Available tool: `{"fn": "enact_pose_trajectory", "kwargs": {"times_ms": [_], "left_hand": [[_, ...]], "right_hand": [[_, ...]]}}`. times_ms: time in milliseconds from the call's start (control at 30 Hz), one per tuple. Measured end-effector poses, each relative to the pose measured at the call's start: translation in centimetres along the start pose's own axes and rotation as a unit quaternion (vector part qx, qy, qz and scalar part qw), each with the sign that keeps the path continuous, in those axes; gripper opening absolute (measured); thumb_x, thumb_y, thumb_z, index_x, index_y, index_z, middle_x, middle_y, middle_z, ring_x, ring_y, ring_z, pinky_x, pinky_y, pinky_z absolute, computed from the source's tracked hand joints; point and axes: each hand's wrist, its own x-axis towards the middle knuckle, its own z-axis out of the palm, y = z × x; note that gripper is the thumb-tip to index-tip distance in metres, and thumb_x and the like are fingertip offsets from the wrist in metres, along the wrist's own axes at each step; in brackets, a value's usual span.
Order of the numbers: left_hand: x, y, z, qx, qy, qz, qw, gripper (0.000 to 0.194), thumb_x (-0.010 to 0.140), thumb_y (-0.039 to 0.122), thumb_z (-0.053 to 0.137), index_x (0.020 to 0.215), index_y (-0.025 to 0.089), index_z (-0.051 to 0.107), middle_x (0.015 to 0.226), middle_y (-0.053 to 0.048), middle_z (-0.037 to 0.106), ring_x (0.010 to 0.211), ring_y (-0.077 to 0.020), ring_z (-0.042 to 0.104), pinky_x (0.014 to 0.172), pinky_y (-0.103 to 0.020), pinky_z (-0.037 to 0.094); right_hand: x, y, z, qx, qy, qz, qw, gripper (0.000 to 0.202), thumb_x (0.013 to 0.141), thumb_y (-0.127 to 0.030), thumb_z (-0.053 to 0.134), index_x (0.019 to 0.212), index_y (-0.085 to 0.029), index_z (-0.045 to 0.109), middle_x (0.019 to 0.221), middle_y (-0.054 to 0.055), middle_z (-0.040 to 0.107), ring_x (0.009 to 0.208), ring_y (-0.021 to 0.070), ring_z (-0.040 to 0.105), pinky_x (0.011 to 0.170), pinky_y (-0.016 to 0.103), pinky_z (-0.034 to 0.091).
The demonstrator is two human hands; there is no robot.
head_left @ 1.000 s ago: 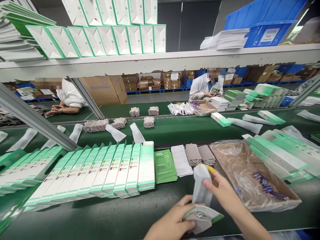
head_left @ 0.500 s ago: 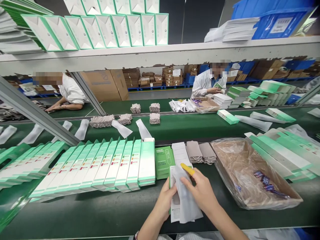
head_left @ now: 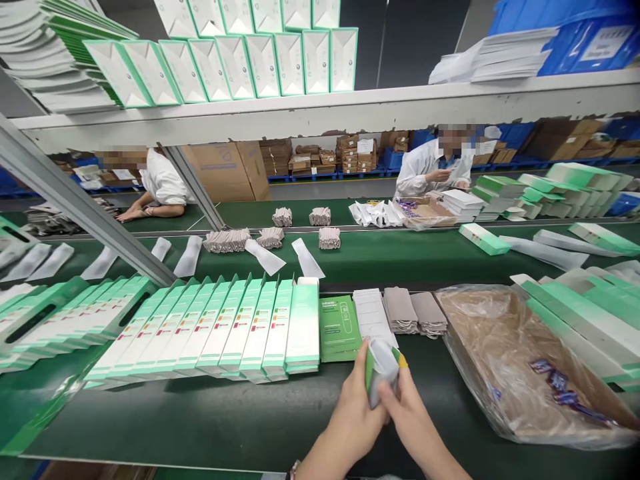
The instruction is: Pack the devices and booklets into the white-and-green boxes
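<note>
My left hand (head_left: 356,413) and my right hand (head_left: 413,410) are closed together around a folded bundle. In it a white translucent sleeve (head_left: 383,360) is bent over, with a green printed booklet (head_left: 369,368) curved along its left side. A yellow cover (head_left: 403,361) sits on one right fingertip. Just beyond my hands lie green booklets (head_left: 340,330), white printed leaflets (head_left: 371,313) and two stacks of grey fabric pouches (head_left: 400,310). What else is inside the bundle is hidden by my fingers.
Green-and-white boxes (head_left: 270,327) stand in a leaning row at left. A plastic-lined cardboard tray (head_left: 480,360) holds small purple packets (head_left: 555,383) at right. A shelf (head_left: 300,110) crosses above. Two co-workers (head_left: 430,163) sit across the green belt (head_left: 400,257).
The sleeve and papers, spread out flat before, are now folded together into a compact bundle. My hands have come closer together around it. The whole view has shifted slightly.
</note>
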Motion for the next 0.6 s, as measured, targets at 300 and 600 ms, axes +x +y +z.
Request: {"fn": "enact_pose_trajectory", "kwargs": {"times_ms": [300, 600], "left_hand": [[-1.2, 0.8, -1.2, 0.080, -0.024, 0.026, 0.996, 0.098, 0.075, 0.030, 0.077, 0.155, 0.027, 0.021, 0.156, -0.010, 0.038, 0.142, -0.0374, 0.035, 0.116, -0.044, 0.029], [-3.1, 8.3, -27.2, 0.557, 0.364, 0.022, 0.746, 0.057, 0.094, 0.051, 0.044, 0.138, 0.014, 0.045, 0.137, -0.017, 0.056, 0.130, -0.0359, 0.048, 0.111, -0.052, 0.035]], "right_hand": [[0.0, -1.6, 1.3, 0.117, 0.014, 0.022, 0.993, 0.056, 0.083, -0.040, 0.066, 0.133, -0.031, 0.043, 0.136, 0.010, 0.060, 0.124, 0.0293, 0.058, 0.103, 0.046, 0.049], [1.3, -4.2, -0.4, 0.208, 0.039, 0.058, 0.976, 0.047, 0.080, -0.041, 0.071, 0.122, -0.028, 0.053, 0.111, 0.010, 0.073, 0.106, 0.0314, 0.068, 0.095, 0.048, 0.051]]}}
